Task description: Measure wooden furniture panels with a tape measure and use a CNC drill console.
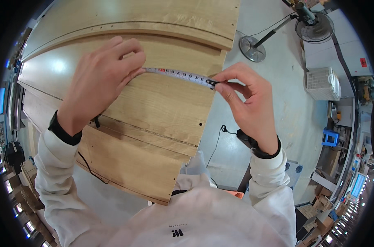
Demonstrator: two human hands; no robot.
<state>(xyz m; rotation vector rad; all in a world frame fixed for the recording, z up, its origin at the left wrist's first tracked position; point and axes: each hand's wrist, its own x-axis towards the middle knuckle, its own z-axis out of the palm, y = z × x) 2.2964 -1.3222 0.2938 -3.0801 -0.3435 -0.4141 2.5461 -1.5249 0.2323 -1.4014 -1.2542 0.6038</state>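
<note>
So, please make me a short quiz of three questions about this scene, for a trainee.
1. True or false: the tape measure is stretched across a wooden panel.
2. Which hand pinches the tape's metal end hook? A. left hand B. right hand
3. What stands on the floor at the upper right?

Key
1. True
2. B
3. A pedestal fan, beside a white crate.

Pale honey-brown boards (154,103) with fine streaky grain fill the upper left of the frame. Across them runs a white tape measure (178,75) marked in black and red, tipped with a dark hook. Sleeves (55,173) are off-white, wristbands (63,132) black. At right: grey floor (277,94), white basket (321,84), blue stool (330,137).
</note>
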